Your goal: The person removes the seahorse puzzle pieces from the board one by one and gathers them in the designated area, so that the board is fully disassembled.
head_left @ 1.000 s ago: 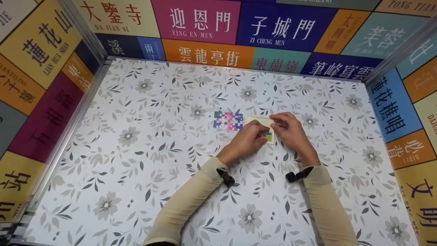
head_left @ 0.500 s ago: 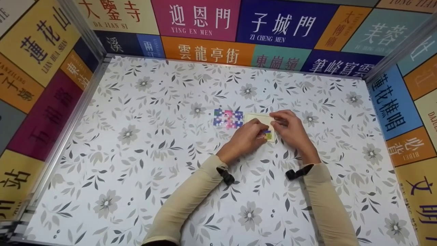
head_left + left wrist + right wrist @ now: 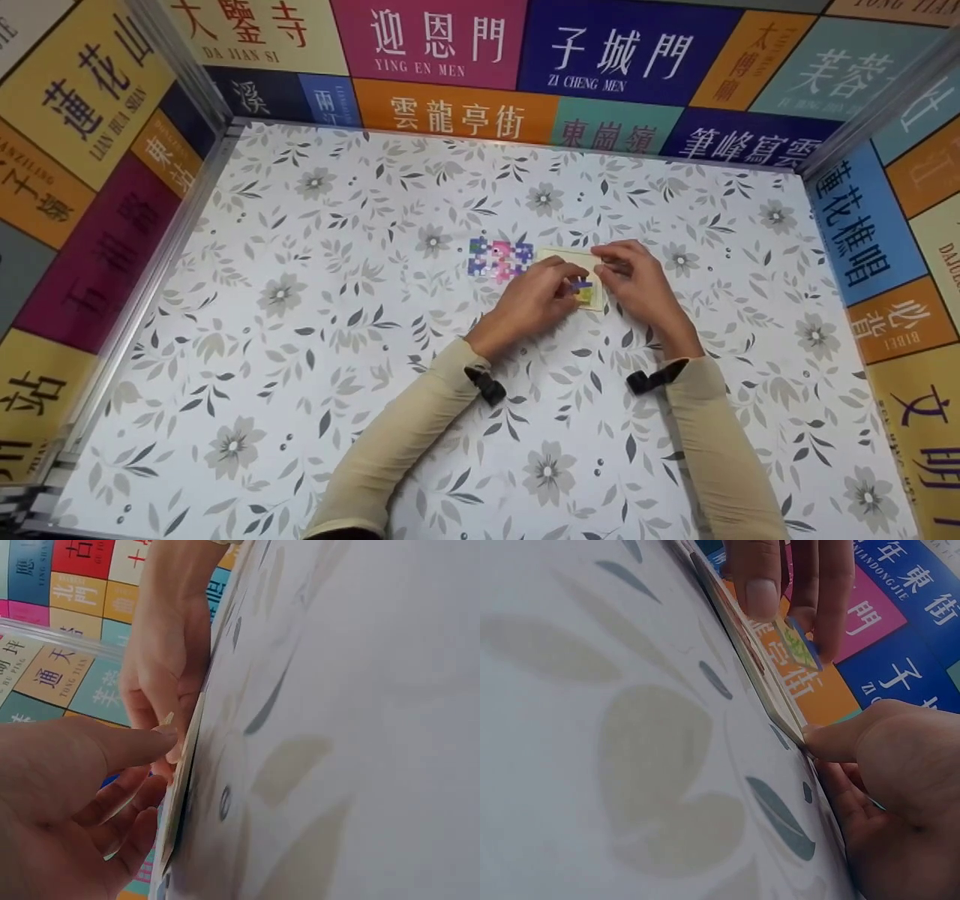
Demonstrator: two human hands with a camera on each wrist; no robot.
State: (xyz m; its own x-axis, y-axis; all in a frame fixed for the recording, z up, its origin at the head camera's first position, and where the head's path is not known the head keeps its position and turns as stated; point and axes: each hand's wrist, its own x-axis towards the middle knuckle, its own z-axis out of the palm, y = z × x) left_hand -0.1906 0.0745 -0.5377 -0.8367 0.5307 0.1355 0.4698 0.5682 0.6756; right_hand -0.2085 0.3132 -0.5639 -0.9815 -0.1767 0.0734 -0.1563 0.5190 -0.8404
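In the head view a pale jigsaw tray point(image 3: 559, 253) lies on the table under both hands, its left part covered. My left hand point(image 3: 531, 296) reaches over it and pinches a green and yellow jigsaw piece point(image 3: 799, 645) with a blue edge, tilted up from the tray in the right wrist view. The right hand point(image 3: 637, 281) grips the tray's right edge, its thumb point(image 3: 829, 739) at the rim and the other fingers curled beside it. Left of the tray sits a block of joined jigsaw pieces point(image 3: 500, 260) in pink, purple and blue.
A white tablecloth point(image 3: 285, 390) printed with grey leaves and flowers covers the table. Colourful panels point(image 3: 439, 41) with large characters wall it in at the back and both sides. Dark wrist straps point(image 3: 487, 384) sit over beige sleeves point(image 3: 397, 442).
My left hand has shifted slightly left, and the jigsaw piece tilts up more between its fingers. The right hand has stayed at the tray's edge.
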